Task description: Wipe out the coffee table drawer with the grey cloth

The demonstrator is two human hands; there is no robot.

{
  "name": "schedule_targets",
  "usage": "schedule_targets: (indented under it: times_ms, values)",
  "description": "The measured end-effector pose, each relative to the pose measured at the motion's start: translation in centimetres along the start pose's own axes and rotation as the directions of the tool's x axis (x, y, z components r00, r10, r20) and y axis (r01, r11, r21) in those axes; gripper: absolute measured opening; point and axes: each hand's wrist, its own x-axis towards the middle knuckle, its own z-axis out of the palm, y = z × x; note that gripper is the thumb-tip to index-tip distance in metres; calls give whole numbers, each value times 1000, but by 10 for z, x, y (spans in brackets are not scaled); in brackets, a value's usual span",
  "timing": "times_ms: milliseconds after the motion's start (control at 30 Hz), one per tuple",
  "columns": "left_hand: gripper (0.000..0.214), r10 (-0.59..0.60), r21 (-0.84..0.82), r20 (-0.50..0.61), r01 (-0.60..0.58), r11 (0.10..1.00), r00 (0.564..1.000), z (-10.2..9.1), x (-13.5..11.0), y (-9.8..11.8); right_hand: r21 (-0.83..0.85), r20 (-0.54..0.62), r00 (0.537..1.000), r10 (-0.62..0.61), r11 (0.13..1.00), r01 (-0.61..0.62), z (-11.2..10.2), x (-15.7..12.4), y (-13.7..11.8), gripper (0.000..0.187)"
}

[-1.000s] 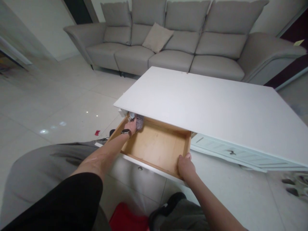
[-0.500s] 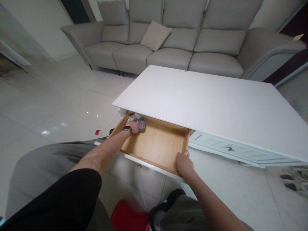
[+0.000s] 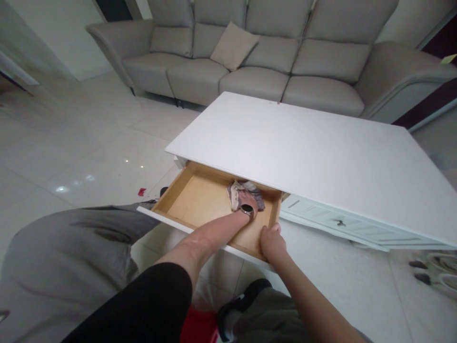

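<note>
A wooden drawer (image 3: 200,197) stands pulled out from under the white coffee table (image 3: 303,152). My left hand (image 3: 247,200), with a watch on the wrist, reaches into the drawer's back right corner and presses a crumpled grey-purple cloth (image 3: 238,192) against the drawer bottom. The fingers are wrapped on the cloth. My right hand (image 3: 272,242) grips the drawer's front right corner, fingers curled over its edge.
A grey sofa (image 3: 257,52) with a cushion (image 3: 233,45) stands behind the table. A second, shut drawer front (image 3: 339,224) lies to the right. My knees and a red object (image 3: 200,328) are below. Slippers (image 3: 432,278) lie on the tiled floor at right.
My left hand has slid the cloth from the drawer's back left corner across to the back right. My right hand stays on the front corner.
</note>
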Motion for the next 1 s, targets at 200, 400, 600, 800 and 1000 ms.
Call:
schedule_targets:
  times_ms: [200, 400, 600, 800, 1000]
  values:
    - [68, 19, 41, 44, -21, 999, 999, 26, -7, 45, 12, 45, 999, 9, 1000, -10, 1, 5, 0, 49]
    - [91, 265, 166, 167, -292, 942, 950, 17, -20, 7, 1, 34, 999, -5, 1000, 5, 3, 7, 0, 46]
    - [94, 365, 259, 201, -409, 875, 909, 25, -48, -7, -8, 41, 999, -17, 1000, 18, -4, 2, 1, 47]
    - [104, 519, 225, 93, -526, 820, 850, 2, -52, -6, 2, 41, 999, -5, 1000, 5, -2, 6, 0, 44]
    - [128, 519, 190, 71, -523, 831, 852, 1, -36, -13, -7, 75, 997, -11, 1000, 11, 1, 10, 1, 54]
